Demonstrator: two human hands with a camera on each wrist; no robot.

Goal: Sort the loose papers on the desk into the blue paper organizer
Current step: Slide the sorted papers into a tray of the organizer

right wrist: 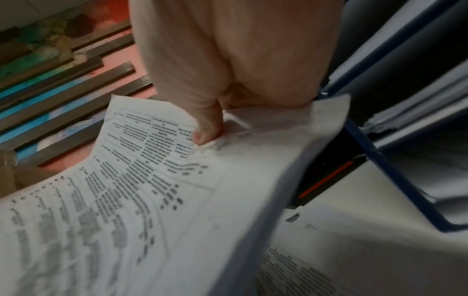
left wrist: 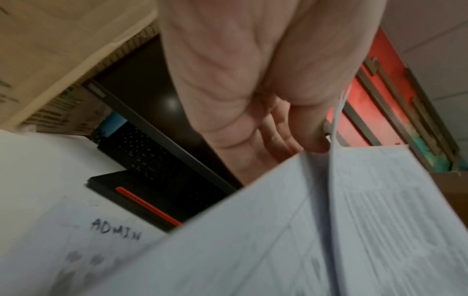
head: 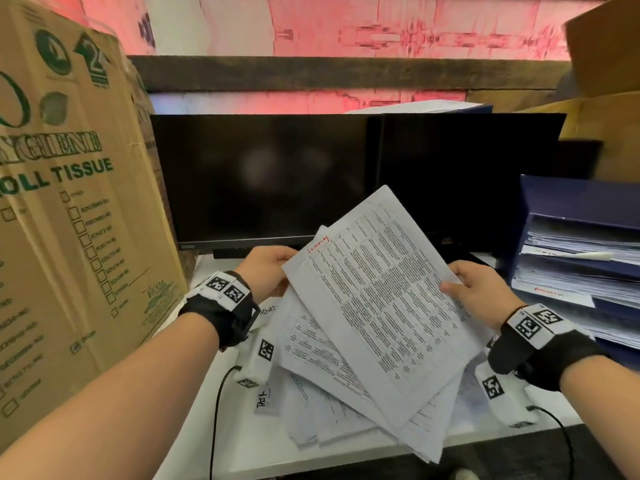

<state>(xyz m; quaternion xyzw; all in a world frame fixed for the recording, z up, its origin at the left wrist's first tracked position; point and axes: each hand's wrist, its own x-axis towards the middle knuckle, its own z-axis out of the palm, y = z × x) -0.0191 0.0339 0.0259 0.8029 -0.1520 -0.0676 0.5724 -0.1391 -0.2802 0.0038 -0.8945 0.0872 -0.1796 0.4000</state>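
We see loose papers [head: 322, 410] fanned on the white desk [head: 249, 441] nearest us. Above them, our left hand [head: 266, 271] and right hand [head: 479, 285] each pinch an edge of a printed sheet [head: 377, 303] with dense table text. Farther right stands the blue paper organizer [head: 540, 199], trays stacked full.

A cluttered office desk: monitors [head: 346, 178], printed papers [head: 377, 306], a filing organizer [head: 581, 202] (blue), stacked cartons [head: 76, 188] alongside.
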